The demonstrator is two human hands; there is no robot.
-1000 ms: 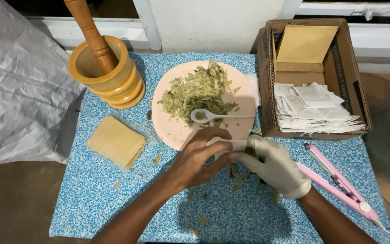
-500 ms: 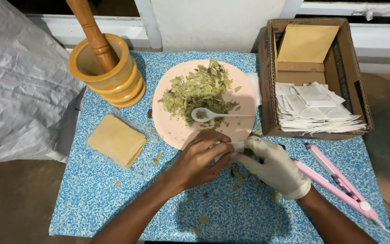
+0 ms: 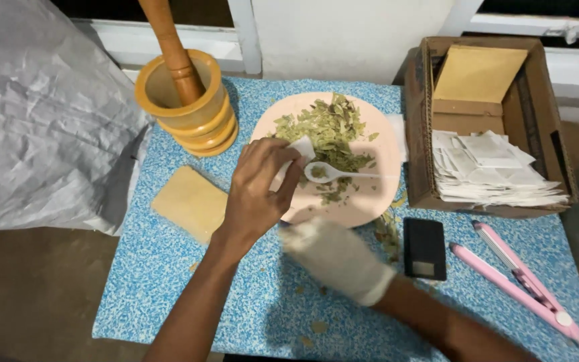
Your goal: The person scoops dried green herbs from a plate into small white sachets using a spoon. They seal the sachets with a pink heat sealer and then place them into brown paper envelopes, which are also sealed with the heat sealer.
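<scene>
Left hand [image 3: 257, 191] fingers pinch a small white sachet [image 3: 301, 149] over the plate [image 3: 370, 201]

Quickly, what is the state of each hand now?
Left hand: bare, closed on a small white paper sachet over the pink plate.
Right hand: white-gloved, blurred; cannot be told.

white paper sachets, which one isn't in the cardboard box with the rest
The small white paper sachet pinched in the bare left hand, held above the pink plate of dried green leaves; all the others lie stacked inside the brown cardboard box.
</scene>
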